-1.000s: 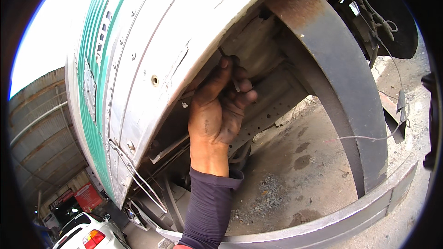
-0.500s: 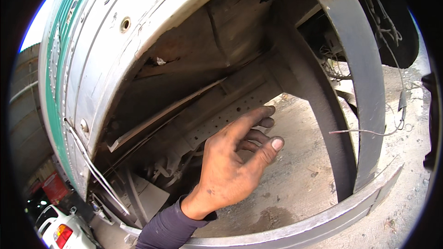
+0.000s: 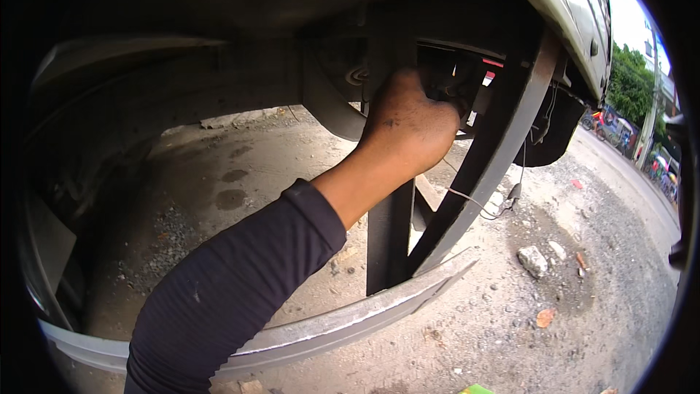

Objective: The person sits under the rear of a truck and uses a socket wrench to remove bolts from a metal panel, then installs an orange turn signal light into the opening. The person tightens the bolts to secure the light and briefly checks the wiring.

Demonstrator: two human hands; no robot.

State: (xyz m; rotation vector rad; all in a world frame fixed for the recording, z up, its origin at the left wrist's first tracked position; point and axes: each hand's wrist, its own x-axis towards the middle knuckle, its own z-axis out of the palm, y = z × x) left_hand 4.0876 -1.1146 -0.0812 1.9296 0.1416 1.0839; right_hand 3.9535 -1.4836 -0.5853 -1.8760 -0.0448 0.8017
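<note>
Up under the vehicle body point(image 3: 569, 0), one hand point(image 3: 408, 128) reaches a dark part point(image 3: 452, 76), its grip hidden

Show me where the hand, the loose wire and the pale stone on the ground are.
hand point(image 3: 408, 128): head view, on the back of the hand.
loose wire point(image 3: 477, 204): head view, on its hanging middle.
pale stone point(image 3: 533, 260): head view, on its top face.

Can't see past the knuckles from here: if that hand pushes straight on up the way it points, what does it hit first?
The hand already seems to be at the dark fittings under the vehicle body; those come first, though depth is unclear.
</note>
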